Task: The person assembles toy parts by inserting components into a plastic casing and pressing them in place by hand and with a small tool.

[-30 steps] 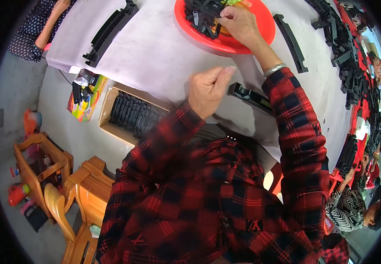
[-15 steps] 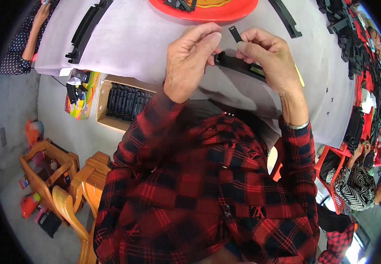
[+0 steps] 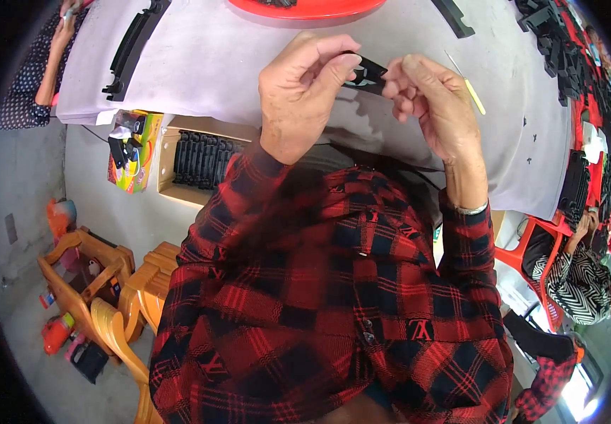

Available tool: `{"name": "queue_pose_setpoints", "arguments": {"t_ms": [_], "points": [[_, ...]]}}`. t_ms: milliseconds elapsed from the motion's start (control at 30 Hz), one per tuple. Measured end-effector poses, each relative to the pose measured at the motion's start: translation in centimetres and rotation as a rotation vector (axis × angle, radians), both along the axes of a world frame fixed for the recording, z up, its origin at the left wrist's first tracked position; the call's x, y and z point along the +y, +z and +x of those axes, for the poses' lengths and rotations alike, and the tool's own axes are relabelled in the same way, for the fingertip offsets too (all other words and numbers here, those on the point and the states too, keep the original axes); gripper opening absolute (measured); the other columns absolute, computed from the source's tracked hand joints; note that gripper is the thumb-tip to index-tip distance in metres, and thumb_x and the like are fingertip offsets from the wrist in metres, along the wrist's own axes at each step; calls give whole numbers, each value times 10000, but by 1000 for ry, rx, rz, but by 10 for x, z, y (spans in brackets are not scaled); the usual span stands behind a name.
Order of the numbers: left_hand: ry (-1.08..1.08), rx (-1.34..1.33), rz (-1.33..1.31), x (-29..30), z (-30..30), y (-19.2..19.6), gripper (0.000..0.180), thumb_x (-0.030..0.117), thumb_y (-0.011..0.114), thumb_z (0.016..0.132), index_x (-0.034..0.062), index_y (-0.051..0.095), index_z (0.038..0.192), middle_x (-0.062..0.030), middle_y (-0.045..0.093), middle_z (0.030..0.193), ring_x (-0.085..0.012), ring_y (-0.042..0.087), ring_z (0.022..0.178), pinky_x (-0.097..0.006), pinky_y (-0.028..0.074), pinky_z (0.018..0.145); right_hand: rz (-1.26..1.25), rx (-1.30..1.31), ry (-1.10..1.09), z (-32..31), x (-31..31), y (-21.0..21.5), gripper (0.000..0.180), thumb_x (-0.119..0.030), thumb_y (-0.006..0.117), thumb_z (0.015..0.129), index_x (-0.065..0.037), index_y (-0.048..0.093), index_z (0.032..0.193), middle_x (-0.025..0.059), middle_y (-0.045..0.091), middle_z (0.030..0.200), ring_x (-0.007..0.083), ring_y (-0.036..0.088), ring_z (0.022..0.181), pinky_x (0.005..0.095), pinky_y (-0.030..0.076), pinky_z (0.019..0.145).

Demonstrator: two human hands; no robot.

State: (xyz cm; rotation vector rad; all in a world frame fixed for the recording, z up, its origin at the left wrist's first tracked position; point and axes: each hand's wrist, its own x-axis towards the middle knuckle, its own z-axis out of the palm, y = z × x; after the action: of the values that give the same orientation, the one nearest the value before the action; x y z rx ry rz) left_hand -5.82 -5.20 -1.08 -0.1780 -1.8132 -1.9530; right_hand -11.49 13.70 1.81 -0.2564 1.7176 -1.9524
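Observation:
My left hand (image 3: 302, 95) is closed, thumb and forefinger pinching a black plastic part (image 3: 370, 73) with a cut-out in it. The part points right from those fingertips, above the grey-white tablecloth (image 3: 249, 78). My right hand (image 3: 436, 106) is beside the part's free end, its fingers curled and thumb bent in. Whatever it may grip is hidden by the fingers. A thin tool with a yellow handle (image 3: 475, 97) lies on the cloth just right of this hand. Beyond both hands is a red plate (image 3: 319, 12) with black pieces on it.
Long black strips lie at the far left (image 3: 133, 53) and far right (image 3: 452, 18). Below the table's left edge are a cardboard box (image 3: 166, 169) of black parts and a colourful carton (image 3: 149, 152). Wooden chairs (image 3: 108, 325) stand lower left. Black parts (image 3: 549, 46) are heaped right, near other people.
The small black strip no longer sticks out of my right hand. The black part now shows at my left fingertips. My right hand has shifted slightly, uncovering the yellow-handled tool. The view has tilted slightly.

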Motion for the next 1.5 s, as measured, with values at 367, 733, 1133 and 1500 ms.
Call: {"name": "queue_pose_setpoints", "arguments": {"t_ms": [367, 733, 1133, 1500], "points": [[-107, 252, -303, 0, 1, 3, 237, -118, 688, 849, 18, 744, 1035, -72, 665, 920, -140, 634, 744, -260, 507, 612, -288, -507, 179, 11, 17, -3, 312, -314, 619, 1030, -9, 639, 969, 32, 609, 741, 21, 436, 520, 155, 300, 359], [-92, 257, -552, 2, 2, 1, 270, -106, 714, 816, 8, 735, 1060, -94, 697, 984, -186, 685, 844, -276, 557, 713, -142, -196, -143, 28, 19, -6, 110, -126, 685, 980, -32, 661, 1031, 27, 652, 803, 32, 525, 606, 189, 414, 445], [-202, 133, -251, 12, 4, -11, 391, -67, 784, 762, 10, 679, 1131, -94, 671, 919, -185, 674, 775, -286, 577, 685, -135, 83, -374, 35, 11, -16, 77, -50, 687, 964, -9, 661, 1024, 52, 677, 832, 59, 548, 620, 224, 476, 520], [-262, 70, -339, 11, 11, -5, 341, -84, 772, 801, -10, 696, 1125, -81, 662, 937, -133, 659, 838, -253, 571, 734, -76, 67, -403, 53, 13, -17, 82, -48, 691, 960, -17, 656, 1027, 42, 679, 855, 59, 570, 662, 220, 491, 554]]}}
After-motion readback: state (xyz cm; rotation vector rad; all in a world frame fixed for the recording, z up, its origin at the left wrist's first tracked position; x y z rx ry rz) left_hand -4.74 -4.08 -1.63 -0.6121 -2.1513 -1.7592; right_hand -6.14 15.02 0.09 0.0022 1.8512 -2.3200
